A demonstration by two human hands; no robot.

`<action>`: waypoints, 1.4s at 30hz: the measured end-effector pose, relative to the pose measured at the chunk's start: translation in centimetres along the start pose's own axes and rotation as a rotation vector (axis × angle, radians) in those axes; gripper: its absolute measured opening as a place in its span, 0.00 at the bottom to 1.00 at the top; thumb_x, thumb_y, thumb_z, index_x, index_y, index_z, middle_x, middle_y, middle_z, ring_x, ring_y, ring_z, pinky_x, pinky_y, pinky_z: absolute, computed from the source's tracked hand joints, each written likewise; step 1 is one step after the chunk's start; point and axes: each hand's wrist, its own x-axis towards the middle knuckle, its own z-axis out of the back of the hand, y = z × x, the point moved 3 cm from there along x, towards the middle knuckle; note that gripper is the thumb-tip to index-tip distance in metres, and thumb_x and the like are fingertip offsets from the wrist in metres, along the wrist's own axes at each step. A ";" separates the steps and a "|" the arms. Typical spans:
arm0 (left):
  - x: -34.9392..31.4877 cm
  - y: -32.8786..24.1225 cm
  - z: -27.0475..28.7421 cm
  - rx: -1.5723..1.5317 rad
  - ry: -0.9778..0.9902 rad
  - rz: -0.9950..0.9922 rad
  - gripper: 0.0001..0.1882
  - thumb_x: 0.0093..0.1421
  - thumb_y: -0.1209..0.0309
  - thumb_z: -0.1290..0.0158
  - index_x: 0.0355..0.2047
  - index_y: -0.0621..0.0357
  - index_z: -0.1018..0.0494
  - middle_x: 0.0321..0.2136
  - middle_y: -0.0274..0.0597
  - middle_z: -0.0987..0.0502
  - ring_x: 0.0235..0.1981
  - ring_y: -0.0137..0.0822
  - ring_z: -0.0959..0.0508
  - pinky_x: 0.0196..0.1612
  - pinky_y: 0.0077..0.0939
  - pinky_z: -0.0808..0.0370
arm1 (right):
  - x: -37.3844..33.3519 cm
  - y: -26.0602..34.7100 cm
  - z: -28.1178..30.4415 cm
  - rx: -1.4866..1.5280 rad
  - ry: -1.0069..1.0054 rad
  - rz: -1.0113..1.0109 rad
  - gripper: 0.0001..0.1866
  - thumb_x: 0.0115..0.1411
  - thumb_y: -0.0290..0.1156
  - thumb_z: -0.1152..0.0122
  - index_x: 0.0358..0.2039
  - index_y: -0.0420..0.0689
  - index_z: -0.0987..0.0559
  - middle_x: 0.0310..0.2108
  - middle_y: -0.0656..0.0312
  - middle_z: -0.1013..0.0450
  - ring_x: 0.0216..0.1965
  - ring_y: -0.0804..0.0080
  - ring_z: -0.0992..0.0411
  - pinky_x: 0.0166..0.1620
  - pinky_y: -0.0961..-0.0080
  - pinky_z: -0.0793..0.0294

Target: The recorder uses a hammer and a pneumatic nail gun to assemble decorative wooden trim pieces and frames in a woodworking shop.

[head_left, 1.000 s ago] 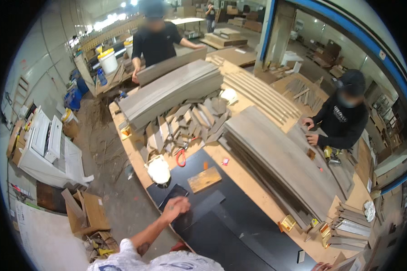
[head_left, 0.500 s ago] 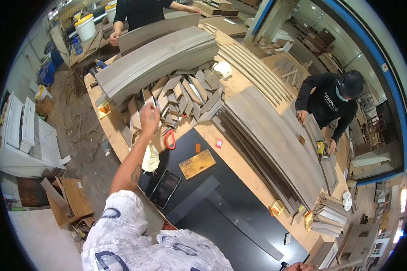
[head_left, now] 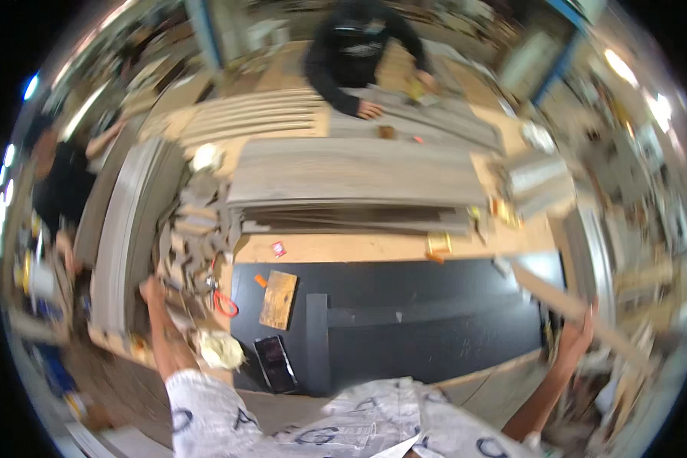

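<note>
Right hand (head_left: 576, 336) grips a long pale plank (head_left: 580, 313) at the counter's (head_left: 343, 248) right end, fingers wrapped round it. Left hand (head_left: 154, 290) rests among grey offcuts (head_left: 191, 237); spread unclear, frame blurred. Risk: the swinging plank clips the phone (head_left: 275, 362) or the stacked boards (head_left: 351, 179) near a co-worker's hand (head_left: 370, 111).

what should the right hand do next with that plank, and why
Probably swing the plank in over the black mat and lay it down. The right hand grips it at the table's right edge, angled, while the left hand is out at the pile of offcuts. The mat between them has room.
</note>
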 end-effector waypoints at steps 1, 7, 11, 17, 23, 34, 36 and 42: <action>-0.5 -2.8 -0.3 -0.737 -0.035 0.368 0.15 0.54 0.60 0.39 0.29 0.62 0.21 0.25 0.42 0.22 0.24 0.35 0.25 0.24 0.39 0.27 | -1.5 1.1 -1.2 -0.188 0.035 0.122 0.32 0.66 0.36 0.49 0.68 0.41 0.45 0.61 0.47 0.39 0.62 0.57 0.38 0.66 0.56 0.42; -0.5 -1.9 0.5 -1.615 0.047 0.510 0.20 0.49 0.64 0.36 0.32 0.74 0.21 0.28 0.50 0.20 0.24 0.41 0.24 0.31 0.43 0.25 | -5.3 -0.4 1.8 -0.078 -0.020 -0.132 0.26 0.70 0.36 0.51 0.65 0.43 0.40 0.52 0.57 0.29 0.48 0.64 0.26 0.48 0.71 0.22; 1.3 -7.0 2.1 -1.185 0.211 0.548 0.21 0.61 0.65 0.50 0.36 0.79 0.24 0.31 0.54 0.21 0.30 0.48 0.20 0.34 0.45 0.22 | -8.9 0.7 3.6 -0.059 0.023 -0.184 0.25 0.70 0.42 0.51 0.64 0.46 0.37 0.51 0.58 0.28 0.44 0.67 0.23 0.42 0.79 0.18; -2.8 -19.5 9.0 -1.393 -0.063 0.258 0.18 0.60 0.67 0.49 0.37 0.76 0.25 0.31 0.51 0.21 0.30 0.46 0.20 0.34 0.42 0.22 | -11.0 1.9 7.1 -0.016 -0.175 -0.188 0.23 0.69 0.43 0.49 0.60 0.46 0.32 0.48 0.56 0.26 0.43 0.65 0.21 0.42 0.78 0.18; -14.1 -23.6 23.1 -1.504 -0.456 -0.002 0.16 0.59 0.69 0.47 0.38 0.74 0.25 0.32 0.49 0.21 0.30 0.44 0.21 0.35 0.38 0.23 | -10.4 0.9 11.8 -0.097 -0.213 -0.214 0.25 0.69 0.44 0.49 0.62 0.46 0.35 0.51 0.57 0.28 0.43 0.66 0.22 0.40 0.82 0.19; -38.6 -43.8 39.0 -2.371 0.043 -0.552 0.13 0.65 0.66 0.52 0.47 0.58 0.29 0.42 0.44 0.25 0.44 0.40 0.25 0.49 0.37 0.27 | -7.7 -6.2 21.9 0.092 -0.188 -0.404 0.26 0.70 0.49 0.52 0.63 0.49 0.36 0.50 0.63 0.27 0.42 0.74 0.24 0.42 0.81 0.23; -46.5 -54.9 42.5 -2.669 0.774 -0.159 0.14 0.63 0.65 0.44 0.45 0.57 0.28 0.35 0.38 0.24 0.39 0.37 0.23 0.45 0.35 0.25 | -7.5 -7.6 23.4 0.148 -0.157 -0.445 0.27 0.70 0.49 0.53 0.64 0.50 0.37 0.49 0.63 0.27 0.41 0.74 0.24 0.43 0.81 0.23; -60.6 -73.1 48.3 -1.415 0.310 -0.969 0.17 0.62 0.63 0.46 0.47 0.59 0.23 0.35 0.47 0.25 0.37 0.46 0.25 0.43 0.34 0.28 | -10.2 -10.8 29.4 0.291 -0.128 -0.585 0.30 0.69 0.51 0.53 0.66 0.50 0.43 0.50 0.59 0.27 0.42 0.68 0.23 0.43 0.76 0.23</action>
